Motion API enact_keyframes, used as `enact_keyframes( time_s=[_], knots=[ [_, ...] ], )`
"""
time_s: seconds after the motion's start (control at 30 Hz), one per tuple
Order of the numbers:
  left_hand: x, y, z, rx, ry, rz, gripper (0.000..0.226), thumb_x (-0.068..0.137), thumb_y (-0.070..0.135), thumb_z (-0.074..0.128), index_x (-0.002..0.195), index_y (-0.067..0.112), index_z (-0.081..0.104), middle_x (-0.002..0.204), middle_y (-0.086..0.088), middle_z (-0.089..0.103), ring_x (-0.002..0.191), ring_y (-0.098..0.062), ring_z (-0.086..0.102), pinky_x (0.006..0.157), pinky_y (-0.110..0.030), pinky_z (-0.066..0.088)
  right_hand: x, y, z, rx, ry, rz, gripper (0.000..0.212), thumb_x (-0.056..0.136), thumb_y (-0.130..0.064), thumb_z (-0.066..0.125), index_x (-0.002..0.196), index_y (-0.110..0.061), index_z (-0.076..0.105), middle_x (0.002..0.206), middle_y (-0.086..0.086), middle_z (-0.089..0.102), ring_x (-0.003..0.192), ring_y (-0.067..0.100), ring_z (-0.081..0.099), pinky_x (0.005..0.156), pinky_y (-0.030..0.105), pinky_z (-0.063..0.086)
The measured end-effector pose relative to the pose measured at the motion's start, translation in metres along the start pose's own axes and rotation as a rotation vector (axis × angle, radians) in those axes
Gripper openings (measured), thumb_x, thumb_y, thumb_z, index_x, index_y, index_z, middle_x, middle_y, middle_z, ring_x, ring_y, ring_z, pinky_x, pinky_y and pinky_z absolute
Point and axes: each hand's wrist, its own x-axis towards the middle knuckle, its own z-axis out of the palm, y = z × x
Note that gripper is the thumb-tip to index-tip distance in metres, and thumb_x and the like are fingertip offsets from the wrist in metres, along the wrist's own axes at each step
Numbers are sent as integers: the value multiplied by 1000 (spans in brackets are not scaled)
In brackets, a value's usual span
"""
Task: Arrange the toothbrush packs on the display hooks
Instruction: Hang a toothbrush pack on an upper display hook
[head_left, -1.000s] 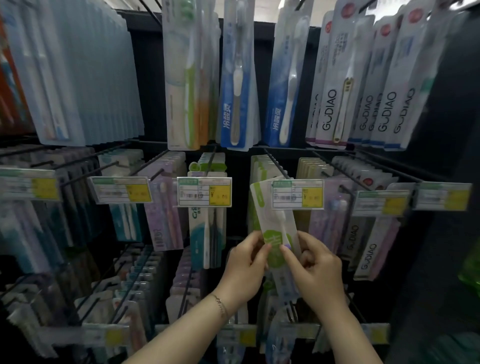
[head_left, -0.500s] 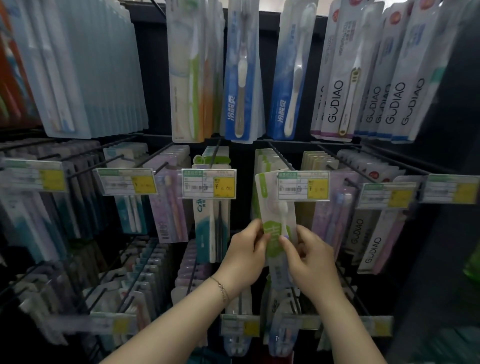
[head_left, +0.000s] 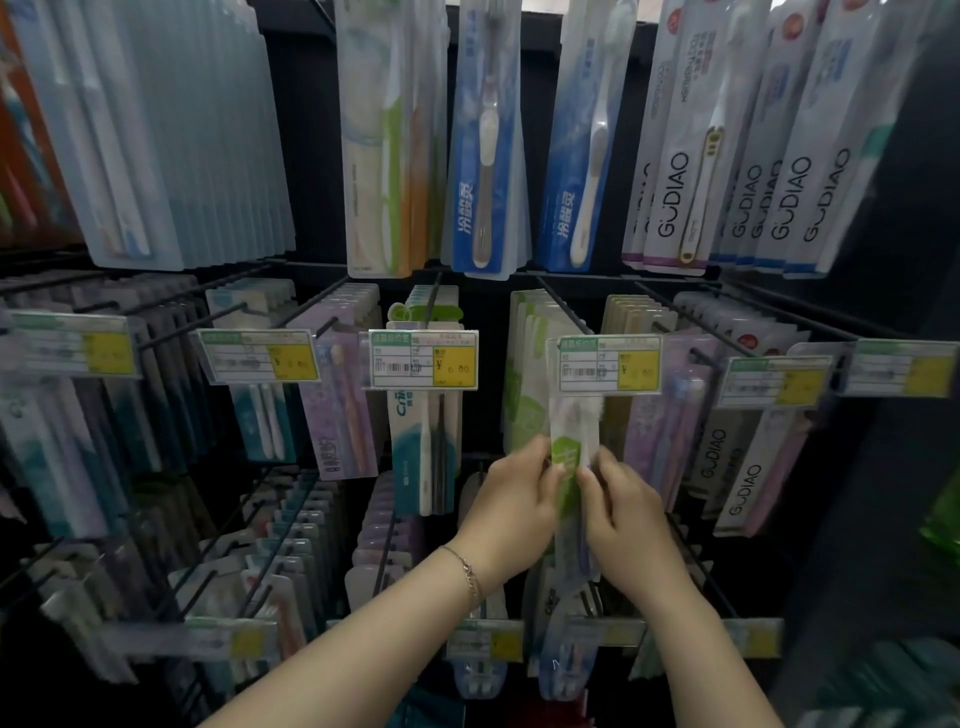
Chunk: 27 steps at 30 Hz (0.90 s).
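A white toothbrush pack with a green label (head_left: 569, 441) hangs upright just below a price tag (head_left: 609, 364) at the front of a black display hook (head_left: 563, 306). My left hand (head_left: 514, 512) pinches the pack's left edge and my right hand (head_left: 626, 514) pinches its right edge, at about the pack's middle. The pack's top is hidden behind the price tag, so I cannot tell whether it sits on the hook. More packs of the same green and white kind (head_left: 527, 364) hang behind it on that hook.
Rows of hooks full of toothbrush packs fill the black rack: pale blue packs (head_left: 171, 130) upper left, GUDIAO packs (head_left: 769, 156) upper right, a teal pack (head_left: 423, 431) left of my hands. Price tags line the hook ends. Lower hooks (head_left: 384, 561) jut out below my wrists.
Both hands have lifted the green-label pack slightly and turned it from a left tilt to upright under the price tag. The view has moved closer to the rack.
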Motion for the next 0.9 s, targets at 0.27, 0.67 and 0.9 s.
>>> enact_keyframes(
  time_s=[0.27,0.67,0.9],
  knots=[
    [4,-10,-6,-180,69,-197,8,96,23,53,91,28,56,83,10,62,75,-5,61,65,-13,47,-9,-2,12,86,175,147,53,93,-36,58,142,-27,41,109,-7,56,66,5,57,58,9,42],
    [-28,-54,-87,66,168,-186,4,93,22,58,90,22,61,76,10,61,66,3,55,59,-9,44,-14,-70,80,61,147,-184,11,89,-24,55,98,-19,60,89,-9,52,73,4,52,61,20,43],
    [-43,-92,-158,221,220,-212,5,90,21,59,89,21,64,80,7,65,75,-9,61,71,-27,52,1,-117,130,41,-69,-155,24,92,-29,54,114,-22,61,101,-12,56,90,5,57,76,29,52]
  ],
)
